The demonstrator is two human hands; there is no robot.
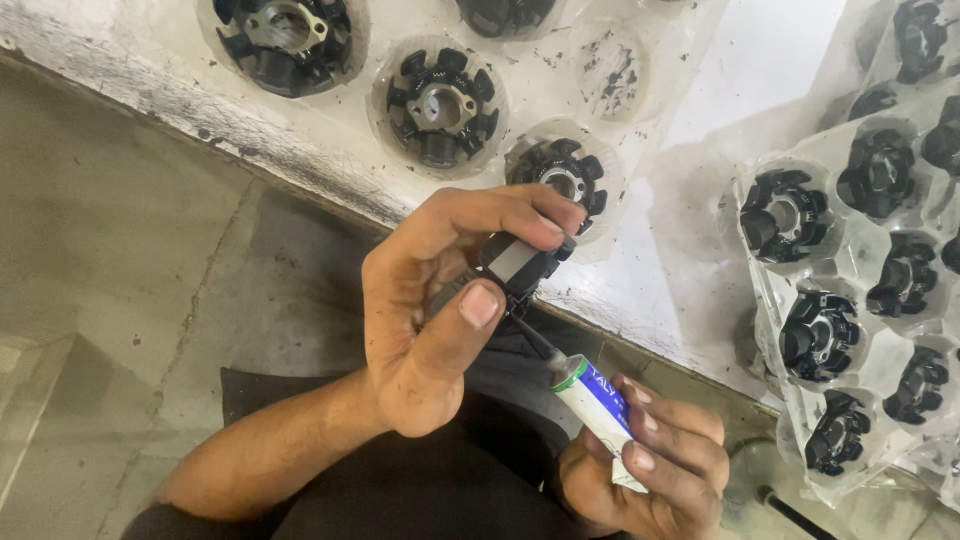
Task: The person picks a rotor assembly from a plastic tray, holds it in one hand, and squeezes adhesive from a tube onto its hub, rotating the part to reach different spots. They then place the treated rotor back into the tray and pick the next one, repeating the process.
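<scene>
Left hand grip pinching a small black part, right hand at 5 o'clock clasping a white tube, nozzle touching the part; plastic tray of black rotors at 3 o'clock on the table

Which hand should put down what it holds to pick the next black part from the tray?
Probably the left hand: it holds the small black part right at the white table's edge, beside the clear tray. The right hand grips the tube lower, farther away.

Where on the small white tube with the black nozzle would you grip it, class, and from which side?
Grip the white tube round its body, from the rear end, as the right hand does. The thin nozzle tip points up at the black part and must stay clear.
</scene>
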